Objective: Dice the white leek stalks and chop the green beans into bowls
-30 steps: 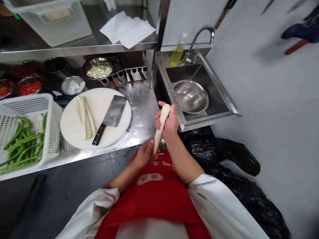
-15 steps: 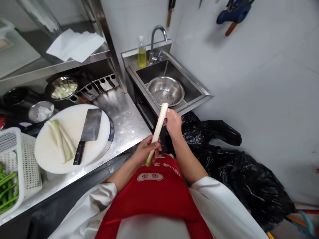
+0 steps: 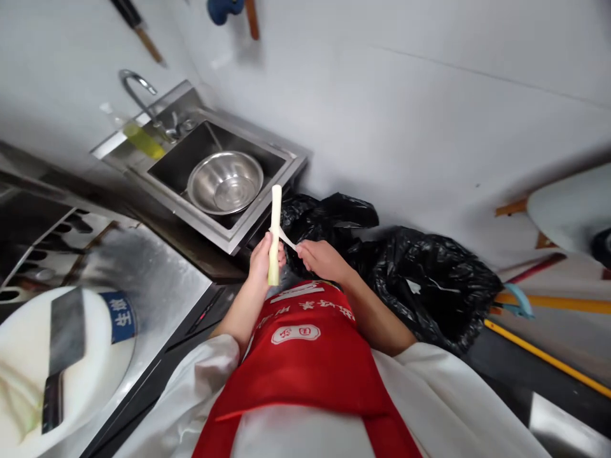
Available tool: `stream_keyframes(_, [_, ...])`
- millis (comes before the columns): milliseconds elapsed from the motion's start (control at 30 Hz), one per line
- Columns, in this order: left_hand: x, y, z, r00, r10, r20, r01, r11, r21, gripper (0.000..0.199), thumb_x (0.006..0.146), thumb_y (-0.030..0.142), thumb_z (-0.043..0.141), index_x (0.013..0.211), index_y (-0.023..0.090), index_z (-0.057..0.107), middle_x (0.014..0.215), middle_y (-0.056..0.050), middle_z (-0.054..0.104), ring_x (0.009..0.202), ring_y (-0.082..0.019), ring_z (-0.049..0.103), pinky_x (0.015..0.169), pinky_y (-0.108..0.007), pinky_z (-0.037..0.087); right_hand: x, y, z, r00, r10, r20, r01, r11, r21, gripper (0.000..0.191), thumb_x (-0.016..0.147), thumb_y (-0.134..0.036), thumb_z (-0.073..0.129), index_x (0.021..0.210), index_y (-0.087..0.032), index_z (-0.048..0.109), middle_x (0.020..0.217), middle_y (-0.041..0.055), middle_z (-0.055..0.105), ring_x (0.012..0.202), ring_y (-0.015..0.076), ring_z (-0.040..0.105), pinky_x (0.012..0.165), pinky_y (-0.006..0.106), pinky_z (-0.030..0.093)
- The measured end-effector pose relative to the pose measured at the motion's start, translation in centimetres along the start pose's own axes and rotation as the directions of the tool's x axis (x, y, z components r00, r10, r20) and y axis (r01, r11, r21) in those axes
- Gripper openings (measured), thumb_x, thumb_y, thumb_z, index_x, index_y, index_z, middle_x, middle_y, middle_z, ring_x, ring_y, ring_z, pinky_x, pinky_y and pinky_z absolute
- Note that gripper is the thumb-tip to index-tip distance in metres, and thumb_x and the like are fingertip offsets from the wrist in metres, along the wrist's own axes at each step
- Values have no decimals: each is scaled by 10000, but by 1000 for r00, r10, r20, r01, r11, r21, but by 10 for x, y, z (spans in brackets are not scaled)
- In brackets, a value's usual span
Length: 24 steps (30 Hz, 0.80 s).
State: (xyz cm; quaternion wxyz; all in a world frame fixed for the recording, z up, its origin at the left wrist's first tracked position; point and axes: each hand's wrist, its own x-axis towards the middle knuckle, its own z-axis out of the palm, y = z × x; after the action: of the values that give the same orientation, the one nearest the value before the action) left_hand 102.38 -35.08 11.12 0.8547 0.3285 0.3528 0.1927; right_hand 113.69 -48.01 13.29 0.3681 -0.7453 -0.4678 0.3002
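My left hand (image 3: 266,257) is closed around a pale leek stalk (image 3: 275,216), held upright in front of the apron. The stalk is white at the top and light green at its lower end. To its right, my right hand (image 3: 321,257) pinches a thin white strip of outer skin (image 3: 286,238), which stretches from the stalk to the fingers. Below and right of the hands lies a black plastic bag (image 3: 429,280), opened wide with a small white scrap inside.
A steel bowl (image 3: 226,183) sits in the sink (image 3: 258,222), beside a tap (image 3: 138,95) and a blurred bottle of yellow liquid (image 3: 143,141). At left, a cleaver (image 3: 67,331) and more stalks (image 3: 19,394) rest on a round white chopping board (image 3: 95,375). Yellow poles (image 3: 548,359) lie at right.
The view has swung right, toward the black bag. My right hand has come off the stalk's upper part and drawn a strip of skin away to the right; my left hand still grips the stalk.
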Motion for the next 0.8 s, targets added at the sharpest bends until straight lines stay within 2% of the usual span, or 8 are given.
stream_keyframes(133, [26,-46,55,997,-76,-6,76,983,169,566,713,701,744,785,185,523,500,53,531,351,-89,456,361,-204,341,-44,19,-51,996,-76,-38,68,981,-180,314,1035,-328,416,842,-210,634,720,26,624,663,166,568,679,291,419])
stream_keyframes(233, [37,-70,87,973,-216,78,200,964,178,556,759,700,702,824,158,595,525,39,554,420,-103,527,439,-215,422,-65,24,-70,967,-170,-191,129,969,-211,272,1009,-338,479,872,-206,673,1083,114,652,1011,234,591,880,370,475])
stream_keyframes(300, [40,-81,108,910,-381,164,352,919,178,558,794,691,673,832,136,639,590,1,601,526,-133,603,520,-238,490,-74,27,-76,927,-259,-271,220,961,-167,249,999,-321,495,886,-200,680,1284,131,601,1230,269,511,1050,441,420])
stream_keyframes(367, [42,-93,129,792,-568,221,520,819,241,504,833,629,673,848,126,672,684,-50,655,639,-173,661,599,-276,543,-82,31,-76,907,-300,-295,298,953,-52,266,1015,-314,456,905,-202,671,1262,117,629,1255,254,508,1104,451,383])
stream_keyframes(433, [43,-106,151,681,-691,243,624,721,302,371,875,495,690,894,125,689,740,-66,671,654,-169,664,626,-285,565,-91,37,-72,916,-222,-334,274,955,117,331,1036,-361,404,873,-210,648,1040,86,688,1070,223,595,1009,409,447])
stream_keyframes(500, [47,-118,171,641,-720,266,667,694,270,246,929,364,651,933,120,676,712,-37,638,550,-106,595,559,-230,535,-103,43,-65,921,-52,-386,189,925,328,425,1042,-457,366,782,-217,601,806,41,653,808,186,599,820,345,482])
stream_keyframes(633, [72,-132,200,755,-628,189,636,771,24,250,1030,259,464,880,106,593,652,-2,566,461,-41,487,451,-133,438,-135,48,-57,869,238,-433,154,702,695,508,985,-621,422,677,-224,493,616,-19,499,596,145,449,631,298,389])
stream_keyframes(800, [110,-126,206,886,-461,-43,455,884,-111,210,1030,213,454,843,144,519,639,2,542,495,-59,510,482,-142,467,-177,49,-67,818,372,-438,266,430,863,501,884,-611,600,589,-243,431,521,-34,376,561,165,392,616,339,360])
